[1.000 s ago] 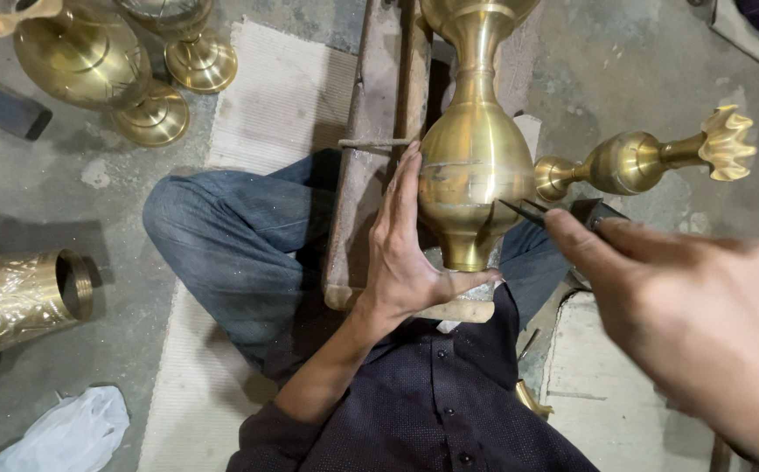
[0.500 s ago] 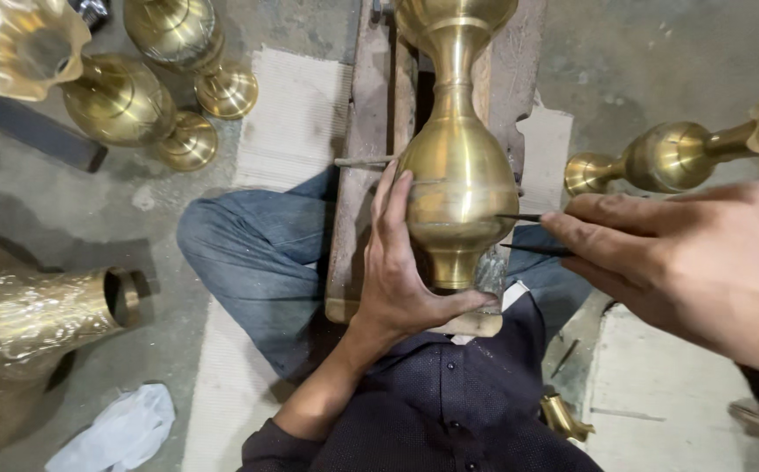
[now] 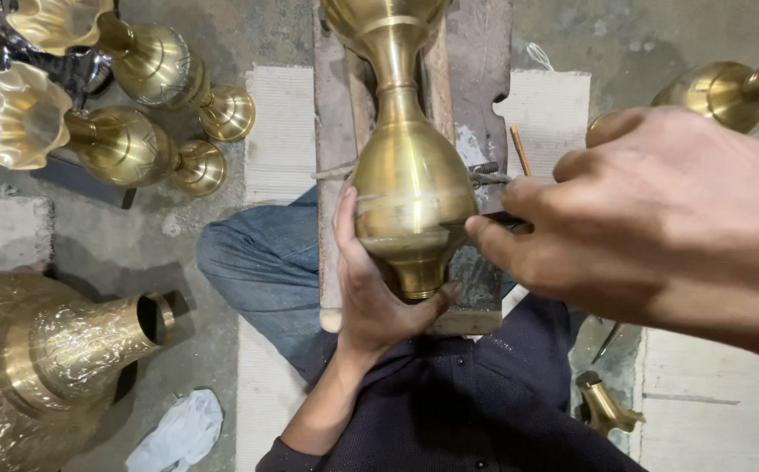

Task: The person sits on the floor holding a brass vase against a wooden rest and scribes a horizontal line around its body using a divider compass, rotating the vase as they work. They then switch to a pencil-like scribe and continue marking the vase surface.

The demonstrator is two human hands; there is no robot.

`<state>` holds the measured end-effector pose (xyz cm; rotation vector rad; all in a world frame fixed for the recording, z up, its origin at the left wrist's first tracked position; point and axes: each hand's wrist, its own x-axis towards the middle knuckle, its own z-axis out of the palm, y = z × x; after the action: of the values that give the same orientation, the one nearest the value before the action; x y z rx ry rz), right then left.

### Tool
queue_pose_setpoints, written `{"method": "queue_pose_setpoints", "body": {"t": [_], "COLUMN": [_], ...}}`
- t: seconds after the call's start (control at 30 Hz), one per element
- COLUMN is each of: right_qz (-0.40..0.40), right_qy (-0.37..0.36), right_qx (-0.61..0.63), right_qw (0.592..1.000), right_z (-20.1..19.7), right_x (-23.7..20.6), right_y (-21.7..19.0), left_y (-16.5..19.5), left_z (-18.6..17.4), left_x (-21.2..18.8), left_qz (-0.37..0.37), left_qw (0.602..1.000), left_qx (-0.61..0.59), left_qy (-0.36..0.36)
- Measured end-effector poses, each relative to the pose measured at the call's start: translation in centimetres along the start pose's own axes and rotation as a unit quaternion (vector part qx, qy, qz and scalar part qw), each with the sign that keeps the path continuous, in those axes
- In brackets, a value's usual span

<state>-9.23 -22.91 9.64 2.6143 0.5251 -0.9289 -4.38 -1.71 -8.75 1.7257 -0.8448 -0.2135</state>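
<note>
Left hand [image 3: 379,288] cups the lower belly and foot of the brass vase [image 3: 410,197], fingers wrapped snugly round it. I see my right hand [image 3: 651,218] pinched shut on a thin dark tool [image 3: 506,221] whose tip meets the vase's right flank. The vase's long axis runs away from me along the wooden block [image 3: 484,105], directly left of the tool. More brass vases [image 3: 91,140] lie on the concrete floor [image 3: 117,253].
</note>
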Motion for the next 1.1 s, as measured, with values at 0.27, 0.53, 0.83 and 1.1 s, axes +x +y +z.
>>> {"method": "queue_pose_setpoints", "body": {"t": [0.27,0.53,0.83,1.1], "right_qz": [-0.054,-0.088,-0.1,-0.086], "right_qy": [0.034,0.255,0.361,0.326], "right_qx": [-0.084,-0.113,-0.083,-0.066], "right_qw": [0.994,0.956,0.923,0.939], "right_z": [2.1,4.0,3.4,1.8], "right_x": [0.0,0.0,-0.3,-0.6], "right_y": [0.2,0.8,0.7,-0.1], "left_y": [0.3,1.4,1.8,1.0], "left_z": [0.2,0.2,0.4,1.0], "left_x": [-0.1,0.1,0.0,-0.6], "left_qz": [-0.009,0.011,-0.009,-0.001], "left_qw": [1.0,0.99,0.992,0.993], "left_qx": [0.019,0.138,0.126,0.11], "left_qy": [-0.003,0.009,0.017,0.039]}}
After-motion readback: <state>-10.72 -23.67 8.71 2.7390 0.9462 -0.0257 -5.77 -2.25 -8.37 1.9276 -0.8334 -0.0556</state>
